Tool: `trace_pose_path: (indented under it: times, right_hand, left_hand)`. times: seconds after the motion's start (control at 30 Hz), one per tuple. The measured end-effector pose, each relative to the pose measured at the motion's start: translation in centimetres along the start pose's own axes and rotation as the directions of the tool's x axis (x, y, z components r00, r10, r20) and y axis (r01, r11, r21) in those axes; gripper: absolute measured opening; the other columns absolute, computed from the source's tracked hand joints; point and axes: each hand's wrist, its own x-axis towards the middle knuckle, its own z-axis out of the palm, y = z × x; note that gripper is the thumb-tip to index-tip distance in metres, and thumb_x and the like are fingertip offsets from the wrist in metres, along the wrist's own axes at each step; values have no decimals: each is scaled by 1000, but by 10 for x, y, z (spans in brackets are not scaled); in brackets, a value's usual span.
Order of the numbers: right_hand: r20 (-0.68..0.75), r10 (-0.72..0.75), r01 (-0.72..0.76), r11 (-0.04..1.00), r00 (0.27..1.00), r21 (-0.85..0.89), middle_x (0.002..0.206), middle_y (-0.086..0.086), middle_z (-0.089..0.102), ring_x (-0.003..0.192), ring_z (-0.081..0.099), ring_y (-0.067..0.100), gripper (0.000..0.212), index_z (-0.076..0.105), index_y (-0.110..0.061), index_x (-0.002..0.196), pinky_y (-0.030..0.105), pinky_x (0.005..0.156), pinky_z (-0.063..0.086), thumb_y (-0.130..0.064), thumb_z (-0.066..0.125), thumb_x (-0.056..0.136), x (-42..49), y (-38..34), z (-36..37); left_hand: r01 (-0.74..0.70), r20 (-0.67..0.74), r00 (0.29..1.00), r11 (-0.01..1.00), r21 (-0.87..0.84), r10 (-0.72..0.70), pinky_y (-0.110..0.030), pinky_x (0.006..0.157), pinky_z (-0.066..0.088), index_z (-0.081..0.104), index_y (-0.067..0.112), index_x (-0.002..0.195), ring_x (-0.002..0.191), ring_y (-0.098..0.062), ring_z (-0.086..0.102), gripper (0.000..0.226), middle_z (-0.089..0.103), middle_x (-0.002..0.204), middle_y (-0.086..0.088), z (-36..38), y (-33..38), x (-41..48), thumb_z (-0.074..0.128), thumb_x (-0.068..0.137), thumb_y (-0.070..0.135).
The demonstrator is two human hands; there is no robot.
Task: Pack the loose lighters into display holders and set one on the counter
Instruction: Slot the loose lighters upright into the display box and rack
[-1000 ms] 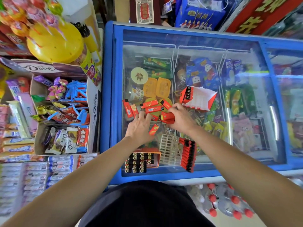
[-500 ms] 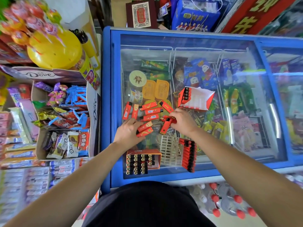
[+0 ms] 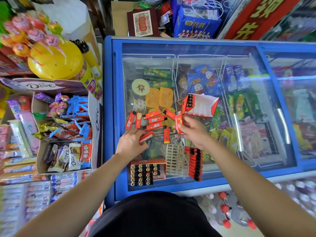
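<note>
small shop | glass-topped freezer (image 3: pixel 109 117) stocked with ice creams (image 3: pixel 203 82) | Dove chocolate box (image 3: pixel 95 117) beside it | lollipop stand (image 3: pixel 54 60) | snack shelves (image 3: pixel 17 177) | bottled drinks (image 3: pixel 227 214) on floor

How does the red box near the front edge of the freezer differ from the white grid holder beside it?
The red box is printed cardboard; the white grid holder is plastic lattice. The red box is mostly full, its lighters showing black and gold tops; the white grid holder holds red lighters only along its right side, other slots empty. Both rest on the freezer lid.
</note>
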Motion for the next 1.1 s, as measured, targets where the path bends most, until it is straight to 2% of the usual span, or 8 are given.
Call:
trace_pose_path:
  times: [0.13, 0.23, 0.33, 0.4, 0.53, 0.73, 0.87, 1.1]
  right_hand:
    - [126, 43, -108, 812, 991, 573, 118, 23, 69, 98, 68, 32, 31, 59, -4, 131, 44, 85, 60, -2, 45, 104, -41, -9, 14]
    - [173, 34, -149, 684, 984, 715, 112, 19, 70, 93, 68, 29, 35, 58, -5, 135, 39, 78, 56, -8, 46, 102, -62, -7, 24]
    - [187, 12, -152, 636, 982, 757, 102, 12, 68, 87, 66, 25, 40, 58, -7, 138, 35, 74, 54, -12, 53, 98, -79, 0, 32]
    - [175, -15, -123, 651, 984, 749, 100, 10, 67, 89, 65, 24, 41, 61, -10, 136, 35, 76, 54, -13, 57, 96, -88, 6, 36]
    - [111, -58, -27, 765, 992, 643, 104, 8, 67, 98, 63, 27, 40, 59, -10, 135, 41, 84, 55, -4, 57, 96, -99, 18, 39]
    - [-30, -96, 100, 909, 995, 405, 101, 5, 70, 96, 67, 23, 28, 63, -10, 120, 40, 80, 58, -3, 65, 93, -116, 26, 48]
    - [-84, -144, 160, 954, 986, 254, 104, 9, 73, 93, 71, 23, 24, 67, -10, 115, 34, 73, 59, -4, 69, 92, -124, 28, 62]
    - [-139, -221, 232, 970, 965, 69, 94, 4, 73, 82, 73, 15, 26, 68, -14, 110, 32, 71, 61, -8, 77, 87, -125, 28, 78]
  left_hand:
    - [-42, -9, 999, 996, 76, 43, -44, 70, 61, 72, 10, 114, 89, -29, 64, 37, 71, 97, -5, 4, -4, -3, 73, 78, 11]
    - [3, 14, 1000, 999, 38, -4, -44, 76, 60, 72, 11, 119, 90, -29, 65, 42, 71, 101, -5, 0, 1, -4, 71, 77, 7]
    - [137, 93, 987, 987, -84, -129, -36, 76, 59, 75, 24, 106, 75, -16, 66, 30, 71, 85, 7, -13, 8, -6, 70, 78, 17]
    - [199, 119, 976, 963, -182, -180, -30, 73, 58, 76, 29, 102, 67, -7, 66, 24, 70, 76, 13, -23, 17, -8, 72, 81, 19]
    - [217, 75, 976, 885, -412, -204, -19, 74, 57, 74, 26, 119, 73, -3, 67, 35, 69, 87, 21, -44, 44, -22, 74, 86, 13]
    - [129, 65, 991, 740, -660, -116, -35, 73, 64, 71, 42, 110, 80, -16, 75, 40, 76, 97, 17, -64, 75, -49, 78, 86, 10]
    - [173, 124, 985, 614, -770, -122, -44, 81, 63, 74, 28, 117, 92, -21, 75, 36, 78, 104, 3, -63, 84, -62, 80, 86, 10]
    - [245, 213, 970, 456, -856, -122, -28, 78, 60, 72, 28, 110, 98, -23, 75, 29, 78, 102, 2, -63, 92, -72, 77, 88, 10]
